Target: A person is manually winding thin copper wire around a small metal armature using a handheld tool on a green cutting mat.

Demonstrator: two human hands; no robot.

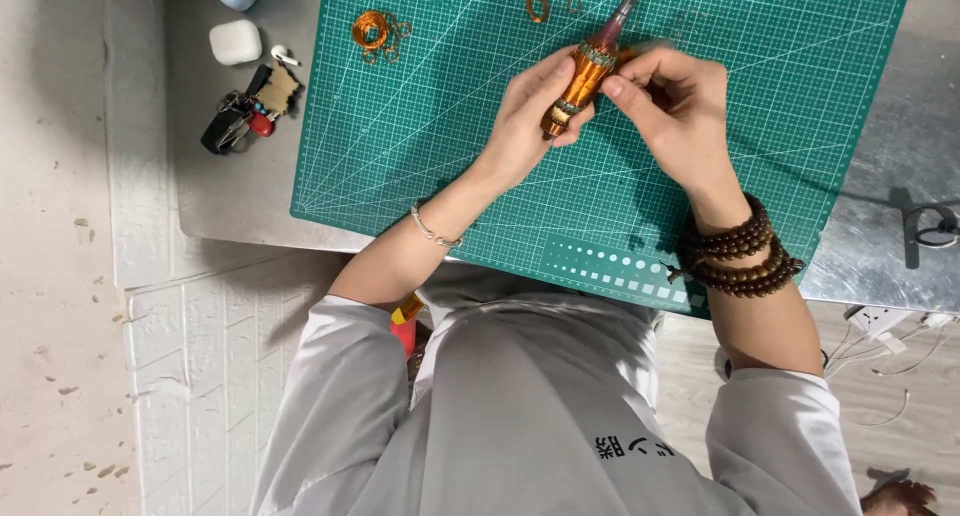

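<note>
- Left hand fingers wrapped round one copper-wound tool, above the green mat
- Right hand fingertips pinch its upper end
- Two wire coils lie on the mat
- One white case on the table

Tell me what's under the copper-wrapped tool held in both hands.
Under the copper-wrapped tool lies the green cutting mat, its grid lines showing. The left hand and right hand cover the mat directly beneath, so anything there is hidden.
</note>
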